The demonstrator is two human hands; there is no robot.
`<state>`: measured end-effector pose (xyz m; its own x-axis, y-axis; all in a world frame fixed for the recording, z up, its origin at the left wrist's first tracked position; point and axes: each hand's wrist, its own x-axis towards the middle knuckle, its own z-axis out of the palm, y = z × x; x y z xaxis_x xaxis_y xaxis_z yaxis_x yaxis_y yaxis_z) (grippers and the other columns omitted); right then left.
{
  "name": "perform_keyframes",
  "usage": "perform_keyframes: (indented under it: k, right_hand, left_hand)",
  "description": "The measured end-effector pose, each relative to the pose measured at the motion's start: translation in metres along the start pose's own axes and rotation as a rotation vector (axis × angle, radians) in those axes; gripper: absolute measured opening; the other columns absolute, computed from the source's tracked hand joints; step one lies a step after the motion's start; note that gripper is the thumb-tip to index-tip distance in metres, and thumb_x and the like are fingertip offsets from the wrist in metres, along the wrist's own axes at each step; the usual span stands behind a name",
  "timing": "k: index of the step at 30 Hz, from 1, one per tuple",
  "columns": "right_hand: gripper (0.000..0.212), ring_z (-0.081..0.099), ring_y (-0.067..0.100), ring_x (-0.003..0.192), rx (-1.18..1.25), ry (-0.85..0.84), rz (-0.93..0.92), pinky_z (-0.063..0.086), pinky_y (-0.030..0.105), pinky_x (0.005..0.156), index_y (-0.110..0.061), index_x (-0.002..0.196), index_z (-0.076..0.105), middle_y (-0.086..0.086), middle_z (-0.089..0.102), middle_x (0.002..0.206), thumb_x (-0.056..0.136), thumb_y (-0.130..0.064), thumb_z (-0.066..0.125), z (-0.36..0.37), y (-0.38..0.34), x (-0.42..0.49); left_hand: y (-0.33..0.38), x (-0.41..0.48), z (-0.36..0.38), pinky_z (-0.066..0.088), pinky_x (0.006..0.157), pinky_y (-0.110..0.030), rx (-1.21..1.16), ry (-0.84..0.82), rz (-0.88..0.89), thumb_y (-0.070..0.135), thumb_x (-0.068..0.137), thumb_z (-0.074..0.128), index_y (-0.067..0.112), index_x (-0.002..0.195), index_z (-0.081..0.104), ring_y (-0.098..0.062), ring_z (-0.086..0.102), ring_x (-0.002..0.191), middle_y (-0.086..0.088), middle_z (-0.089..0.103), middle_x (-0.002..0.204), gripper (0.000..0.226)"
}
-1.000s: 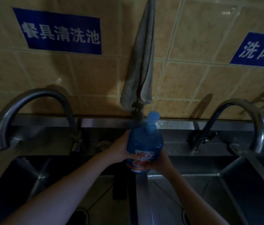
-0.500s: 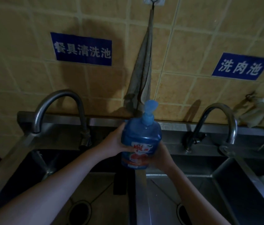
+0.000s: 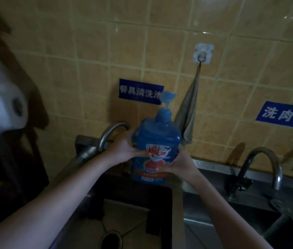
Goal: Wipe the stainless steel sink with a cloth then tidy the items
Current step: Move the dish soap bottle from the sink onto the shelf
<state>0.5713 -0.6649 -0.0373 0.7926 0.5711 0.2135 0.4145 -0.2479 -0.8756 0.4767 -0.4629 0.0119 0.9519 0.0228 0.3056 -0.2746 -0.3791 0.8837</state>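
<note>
A blue pump bottle of dish soap with a red and white label is held upright above the left basin of the stainless steel sink. My left hand grips its left side and my right hand grips its lower right side. A grey cloth hangs from a wall hook just behind the bottle, to its right.
A curved tap stands behind my left hand and a second tap over the right basin. A blurred white object and a dark surface fill the left edge. Blue signs are on the tiled wall. A drain sits in the left basin.
The bottle has been lifted higher and carried to the left over the left basin, still in both hands. The view has swung left and up, bringing the hook and a white object into sight.
</note>
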Motion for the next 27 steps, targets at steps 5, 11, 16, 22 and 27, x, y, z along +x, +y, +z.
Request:
perform_keyframes:
  k: [5, 11, 16, 22, 27]
  right_hand:
    - [0.096, 0.065, 0.001, 0.100, 0.003, -0.097, -0.108, 0.055, 0.016, 0.076, -0.030, 0.121, 0.052, -0.017, 0.066, 0.111, 0.036, -0.047, 0.093, 0.039, -0.048, 0.020]
    - [0.092, 0.064, 0.012, 0.108, 0.041, -0.268, -0.228, 0.055, 0.031, 0.090, -0.016, 0.127, 0.050, -0.006, 0.066, 0.117, 0.046, -0.025, 0.094, 0.106, -0.099, 0.042]
    - [0.090, 0.063, 0.014, 0.111, 0.121, -0.457, -0.341, 0.052, 0.041, 0.097, -0.016, 0.128, 0.050, 0.000, 0.066, 0.121, 0.050, -0.020, 0.094, 0.171, -0.143, 0.054]
    - [0.084, 0.068, 0.007, 0.101, 0.187, -0.639, -0.364, 0.057, 0.032, 0.088, -0.017, 0.119, 0.059, -0.004, 0.072, 0.110, 0.043, -0.017, 0.096, 0.256, -0.194, 0.061]
    - [0.080, 0.069, 0.007, 0.101, 0.250, -0.774, -0.423, 0.057, 0.020, 0.079, -0.011, 0.121, 0.058, -0.005, 0.072, 0.109, 0.049, -0.002, 0.092, 0.317, -0.235, 0.058]
  left_hand:
    - [0.020, -0.036, -0.049, 0.050, 0.088, -0.027, 0.104, 0.156, -0.069, 0.047, 0.049, 0.081, 0.033, 0.128, 0.043, -0.005, 0.055, 0.112, 0.013, 0.056, 0.124, 0.089]
    - [0.034, -0.093, -0.111, 0.048, 0.083, -0.011, 0.232, 0.354, -0.114, 0.025, 0.059, 0.086, 0.021, 0.135, 0.039, 0.012, 0.055, 0.100, 0.013, 0.057, 0.117, 0.089]
    - [0.044, -0.150, -0.163, 0.046, 0.100, -0.044, 0.321, 0.502, -0.142, 0.026, 0.058, 0.087, 0.017, 0.137, 0.040, -0.012, 0.057, 0.115, 0.000, 0.060, 0.126, 0.092]
    - [0.055, -0.223, -0.214, 0.047, 0.097, -0.048, 0.387, 0.715, -0.194, 0.041, 0.049, 0.090, 0.021, 0.131, 0.045, -0.013, 0.059, 0.112, 0.001, 0.062, 0.123, 0.096]
    - [0.065, -0.273, -0.253, 0.045, 0.100, -0.048, 0.434, 0.818, -0.225, 0.038, 0.049, 0.086, 0.015, 0.134, 0.042, -0.014, 0.056, 0.116, -0.001, 0.059, 0.128, 0.098]
